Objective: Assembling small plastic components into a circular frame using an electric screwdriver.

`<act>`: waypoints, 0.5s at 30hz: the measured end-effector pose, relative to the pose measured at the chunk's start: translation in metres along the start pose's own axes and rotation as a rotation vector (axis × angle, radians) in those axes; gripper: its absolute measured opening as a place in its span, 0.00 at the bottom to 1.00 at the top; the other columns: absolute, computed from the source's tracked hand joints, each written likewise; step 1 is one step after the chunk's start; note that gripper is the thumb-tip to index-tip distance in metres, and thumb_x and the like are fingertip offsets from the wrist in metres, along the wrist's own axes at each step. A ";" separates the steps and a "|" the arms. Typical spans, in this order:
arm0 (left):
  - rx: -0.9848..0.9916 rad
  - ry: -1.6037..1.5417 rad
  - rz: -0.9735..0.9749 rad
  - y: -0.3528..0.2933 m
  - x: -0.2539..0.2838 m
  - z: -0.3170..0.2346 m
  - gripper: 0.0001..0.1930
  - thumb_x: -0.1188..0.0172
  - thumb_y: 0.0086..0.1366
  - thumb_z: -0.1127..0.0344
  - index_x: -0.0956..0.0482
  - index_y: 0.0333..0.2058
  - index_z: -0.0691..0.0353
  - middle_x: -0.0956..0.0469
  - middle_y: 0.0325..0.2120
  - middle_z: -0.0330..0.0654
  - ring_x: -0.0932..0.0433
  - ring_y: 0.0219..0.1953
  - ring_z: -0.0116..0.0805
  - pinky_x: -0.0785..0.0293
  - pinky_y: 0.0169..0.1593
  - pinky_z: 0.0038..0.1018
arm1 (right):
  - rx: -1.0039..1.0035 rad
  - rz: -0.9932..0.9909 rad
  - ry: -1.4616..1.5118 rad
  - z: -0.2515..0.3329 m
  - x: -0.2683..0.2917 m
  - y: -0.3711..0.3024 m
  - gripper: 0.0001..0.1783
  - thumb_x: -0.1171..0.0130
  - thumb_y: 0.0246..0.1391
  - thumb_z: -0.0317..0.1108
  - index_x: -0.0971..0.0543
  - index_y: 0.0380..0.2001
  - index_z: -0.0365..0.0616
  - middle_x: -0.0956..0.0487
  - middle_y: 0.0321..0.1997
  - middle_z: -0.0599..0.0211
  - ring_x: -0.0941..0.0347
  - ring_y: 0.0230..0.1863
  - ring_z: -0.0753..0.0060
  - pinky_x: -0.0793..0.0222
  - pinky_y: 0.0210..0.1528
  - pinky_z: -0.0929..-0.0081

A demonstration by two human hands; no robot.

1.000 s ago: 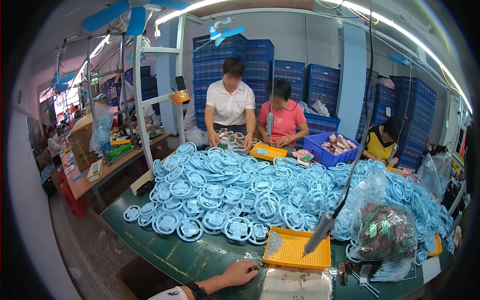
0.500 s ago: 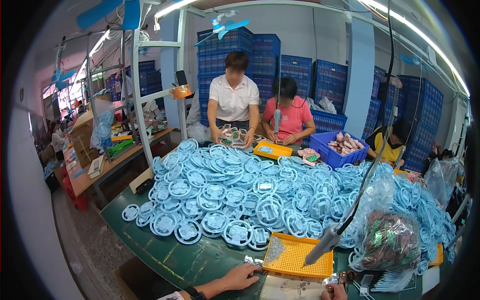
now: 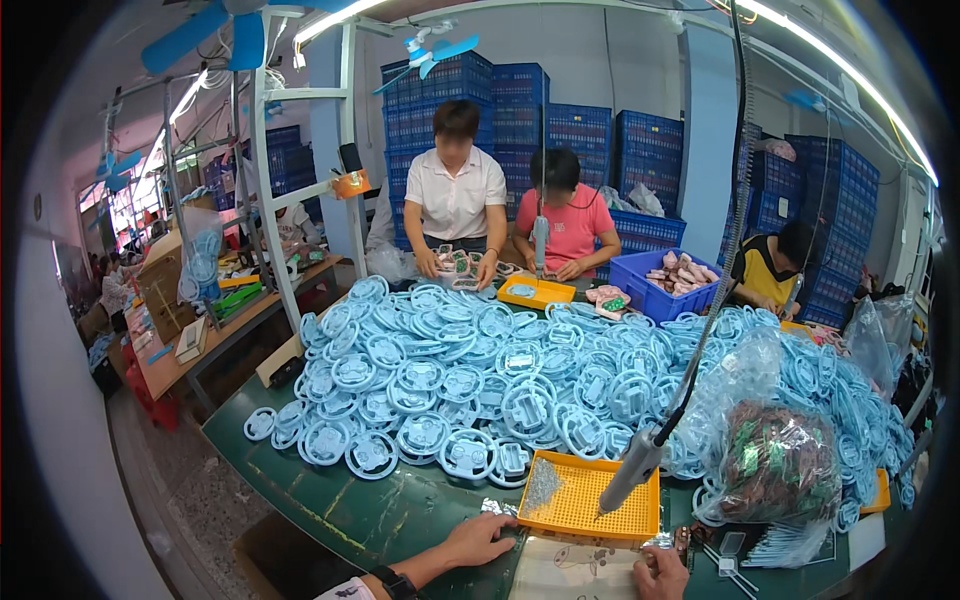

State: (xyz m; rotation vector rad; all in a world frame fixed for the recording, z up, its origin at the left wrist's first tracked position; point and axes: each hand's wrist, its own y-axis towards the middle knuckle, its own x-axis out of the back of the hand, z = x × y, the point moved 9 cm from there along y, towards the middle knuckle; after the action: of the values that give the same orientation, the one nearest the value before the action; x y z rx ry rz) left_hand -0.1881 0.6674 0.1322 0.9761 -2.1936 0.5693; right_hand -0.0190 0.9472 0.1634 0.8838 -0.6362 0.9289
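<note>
Head view: a yellow perforated tray (image 3: 590, 482) sits on a green surface (image 3: 370, 520), with a pale, drawn-on sheet (image 3: 572, 572) at its 6 o'clock. At the tray's 8 o'clock, the left hand (image 3: 478, 543) rests palm down, fingers and thumb apart. Near 5 o'clock, the right hand (image 3: 660, 574) curls at the sheet's edge; whether it grips anything cannot be told. Light-blue wheels (image 3: 468, 455) heap from 10 to 1 o'clock.

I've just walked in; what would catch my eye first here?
A huge heap of light-blue toy steering wheels covers most of the green table. Nearer, a grey electric screwdriver hangs over a yellow tray by the wearer's left hand. Blue crates stand stacked behind.
</note>
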 end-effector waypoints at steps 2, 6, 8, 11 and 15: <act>0.011 -0.012 0.005 -0.002 0.000 -0.001 0.22 0.45 0.57 0.51 0.28 0.48 0.55 0.29 0.31 0.41 0.28 0.34 0.37 0.31 0.37 0.31 | -0.003 -0.033 0.035 -0.001 0.001 0.000 0.15 0.44 0.52 0.37 0.25 0.43 0.48 0.26 0.34 0.60 0.29 0.31 0.61 0.32 0.33 0.67; -0.004 -0.033 -0.029 -0.001 -0.004 0.005 0.22 0.45 0.57 0.51 0.28 0.49 0.54 0.29 0.32 0.40 0.28 0.34 0.37 0.31 0.37 0.31 | 0.007 -0.175 0.039 0.003 0.014 0.004 0.15 0.44 0.53 0.36 0.26 0.43 0.44 0.26 0.37 0.58 0.29 0.35 0.60 0.33 0.38 0.69; -0.050 0.006 -0.089 0.002 -0.001 0.002 0.21 0.44 0.58 0.52 0.28 0.49 0.51 0.30 0.30 0.39 0.29 0.31 0.36 0.31 0.36 0.30 | -0.029 -0.184 0.038 -0.002 0.014 0.004 0.15 0.45 0.54 0.36 0.26 0.43 0.42 0.25 0.39 0.57 0.29 0.39 0.57 0.34 0.43 0.69; -0.045 -0.003 -0.090 0.002 0.000 0.001 0.21 0.43 0.58 0.53 0.27 0.49 0.51 0.30 0.29 0.39 0.29 0.31 0.35 0.31 0.35 0.30 | 0.025 -0.145 0.106 -0.002 0.012 0.008 0.15 0.45 0.54 0.36 0.27 0.44 0.42 0.25 0.40 0.56 0.29 0.39 0.56 0.33 0.43 0.69; 0.019 -0.017 -0.076 0.003 0.002 0.002 0.21 0.43 0.58 0.52 0.27 0.49 0.52 0.30 0.27 0.38 0.28 0.30 0.34 0.32 0.34 0.28 | -0.086 -0.073 0.138 -0.001 0.011 0.008 0.17 0.45 0.54 0.34 0.28 0.46 0.41 0.26 0.41 0.55 0.30 0.39 0.56 0.34 0.43 0.68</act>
State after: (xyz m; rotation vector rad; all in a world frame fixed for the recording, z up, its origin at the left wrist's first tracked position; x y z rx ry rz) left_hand -0.1920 0.6674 0.1320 1.0734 -2.1592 0.5489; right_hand -0.0209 0.9553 0.1744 0.7548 -0.5182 0.8819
